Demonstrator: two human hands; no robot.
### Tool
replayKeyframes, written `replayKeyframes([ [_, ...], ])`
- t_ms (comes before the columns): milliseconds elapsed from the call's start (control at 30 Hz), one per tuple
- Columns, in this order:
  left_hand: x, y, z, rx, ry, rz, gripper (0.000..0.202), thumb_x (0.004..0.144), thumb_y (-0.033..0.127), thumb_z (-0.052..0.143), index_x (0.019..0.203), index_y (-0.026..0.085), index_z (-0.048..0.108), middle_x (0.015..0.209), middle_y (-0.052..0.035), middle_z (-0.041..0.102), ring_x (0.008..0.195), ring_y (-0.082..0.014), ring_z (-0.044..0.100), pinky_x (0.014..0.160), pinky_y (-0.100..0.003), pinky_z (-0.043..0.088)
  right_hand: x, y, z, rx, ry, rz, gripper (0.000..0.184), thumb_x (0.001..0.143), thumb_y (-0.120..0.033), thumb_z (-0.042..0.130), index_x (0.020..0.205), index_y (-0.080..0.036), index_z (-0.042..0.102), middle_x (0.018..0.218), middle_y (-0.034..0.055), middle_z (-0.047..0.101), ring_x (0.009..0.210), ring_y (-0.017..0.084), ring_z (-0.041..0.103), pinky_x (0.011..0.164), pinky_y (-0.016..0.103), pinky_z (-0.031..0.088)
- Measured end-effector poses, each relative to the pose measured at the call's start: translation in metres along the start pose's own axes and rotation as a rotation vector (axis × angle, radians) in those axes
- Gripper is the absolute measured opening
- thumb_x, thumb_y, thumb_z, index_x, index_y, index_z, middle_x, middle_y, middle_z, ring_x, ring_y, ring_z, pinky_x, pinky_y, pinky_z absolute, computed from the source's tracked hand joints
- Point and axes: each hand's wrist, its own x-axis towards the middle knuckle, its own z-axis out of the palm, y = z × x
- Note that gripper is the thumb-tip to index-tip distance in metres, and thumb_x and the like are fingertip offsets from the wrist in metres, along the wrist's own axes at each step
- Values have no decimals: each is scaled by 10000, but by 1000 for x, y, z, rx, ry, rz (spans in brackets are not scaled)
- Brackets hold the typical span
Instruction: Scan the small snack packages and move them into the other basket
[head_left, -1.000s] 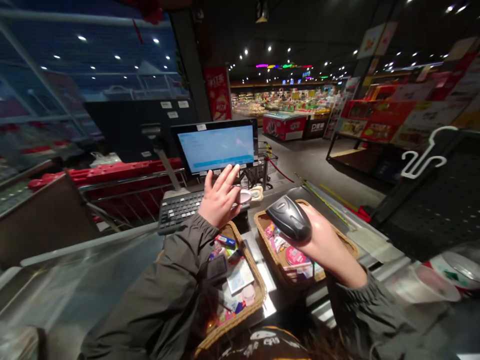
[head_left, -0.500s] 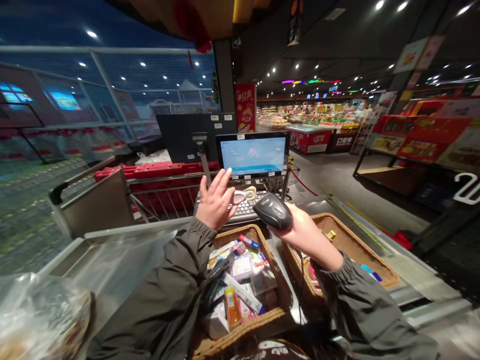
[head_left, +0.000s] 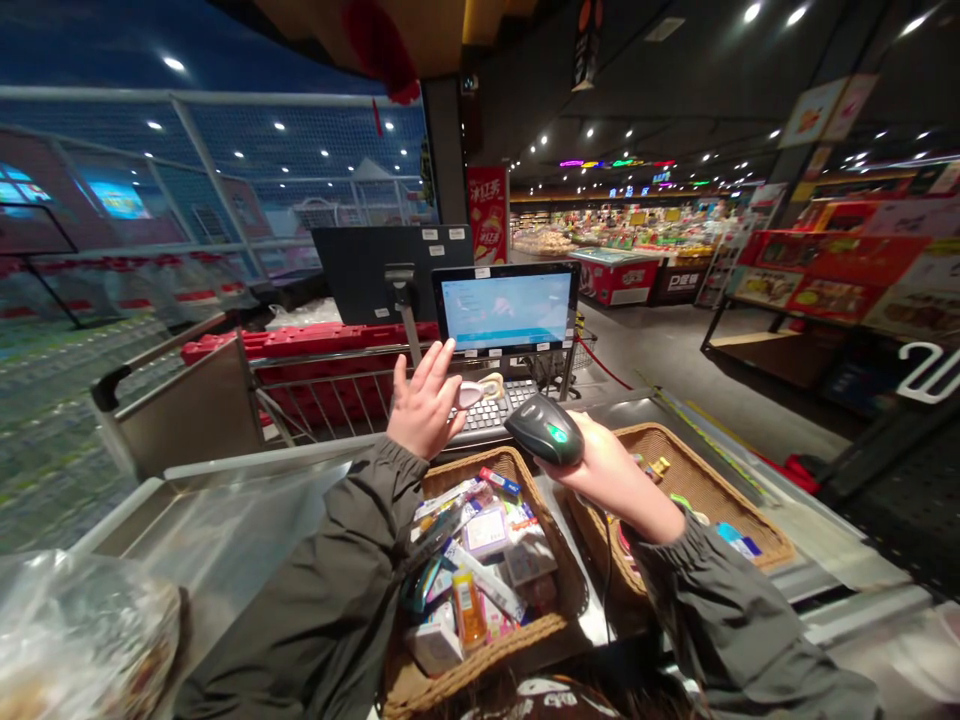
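My left hand (head_left: 422, 402) is raised before the keyboard, its fingers stretched upward. By its thumb it holds a small pale pink oval item (head_left: 470, 394) with a cream-coloured loop on its far side; the exact kind cannot be made out. My right hand (head_left: 611, 468) is wrapped round a black barcode scanner (head_left: 536, 425), whose front points at the pale item. A green light glows on top of the scanner. Its cable hangs down between two baskets. Below my hands, a wicker basket (head_left: 517, 652) holds many small boxed and packaged goods.
Behind my hands stand a keyboard (head_left: 517, 392) and a lit monitor (head_left: 506, 308), with a second screen's dark back (head_left: 352, 270) to the left. Another wicker basket (head_left: 720, 490) with a few goods is at right. A clear plastic bag (head_left: 82, 630) lies at lower left.
The green light on the scanner is now lit; it was dark before. My left hand and the pale item have shifted very slightly left. The right hand keeps its hold.
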Motion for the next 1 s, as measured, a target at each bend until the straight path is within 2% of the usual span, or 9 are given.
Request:
replayKeyframes([
  [133,0,3,-1,-35,-23,-8,278,787,269,645,1054,191,645,1592,-164,310,1474,-331,313,1208,-613,71,-2,-1,-2,9,2,4,374,793,-274,690,1151,-174,650,1140,109,715,1057,283,657,935,425,498],
  [267,-6,7,1,-88,-51,5,273,787,280,646,1044,188,649,1593,-172,305,1473,-336,313,1206,-624,49,-4,1,-4,22,-9,10,343,785,-275,688,1112,-174,660,1123,112,722,1035,288,665,908,425,509],
  [467,-24,20,5,-155,-186,5,248,812,344,644,997,179,652,1585,-194,318,1463,-342,331,1196,-642,67,-15,9,0,9,-56,56,356,789,-331,707,1104,-168,675,1068,114,730,985,282,675,871,416,515],
  [767,-74,43,11,-290,-382,-23,228,819,380,652,910,172,667,1568,-210,350,1447,-349,358,1181,-660,110,-37,22,13,51,-157,117,339,767,-316,729,1066,-171,663,1059,105,727,963,265,678,845,395,518],
  [1000,-119,66,15,-413,-635,11,313,779,384,684,1003,166,676,1570,-215,346,1442,-358,359,1167,-678,136,-48,21,20,91,-247,158,241,749,-256,731,966,-167,673,945,74,719,863,231,668,767,355,507],
])
